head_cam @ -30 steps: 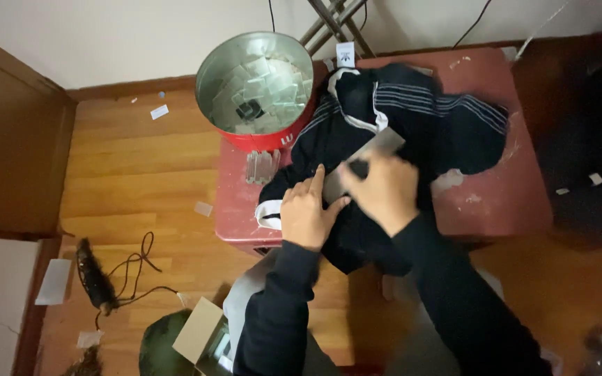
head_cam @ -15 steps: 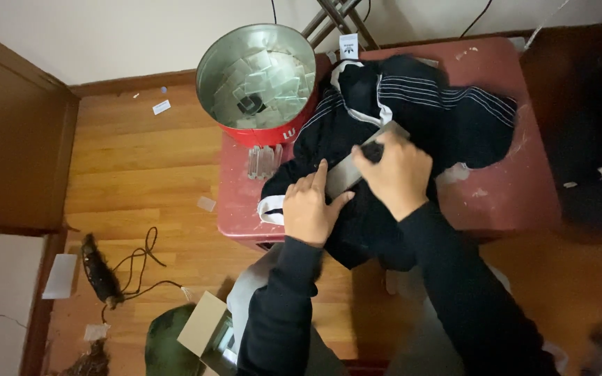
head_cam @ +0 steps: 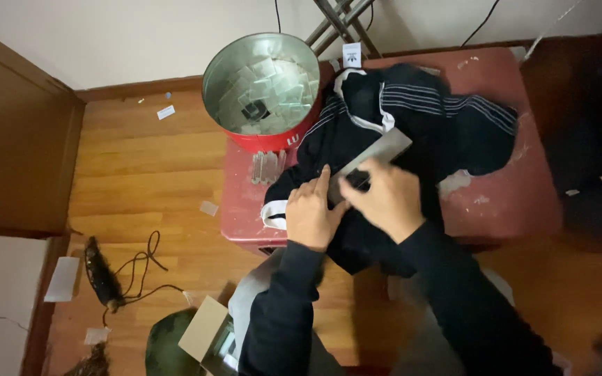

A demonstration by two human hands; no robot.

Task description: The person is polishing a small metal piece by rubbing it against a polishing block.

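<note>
A black jacket (head_cam: 412, 118) with white stripes lies crumpled on a low red table (head_cam: 510, 195). My right hand (head_cam: 384, 198) grips the dark handle of a flat grey metal blade (head_cam: 377, 154) laid across the jacket. My left hand (head_cam: 309, 212) presses flat on the black fabric right beside the blade, near a white-edged cuff (head_cam: 273, 212). Both my sleeves are black.
A red bucket with a shiny metal inside (head_cam: 263, 87) stands on the table's far left corner, holding clear scraps. Small clear pieces (head_cam: 266, 166) lie beside it. On the wooden floor (head_cam: 141, 174) are a black cable (head_cam: 141, 264), paper bits and a cardboard box (head_cam: 203, 331).
My right hand has slid the blade leftward along the jacket, closer to my left hand. The left hand has stayed on the fabric.
</note>
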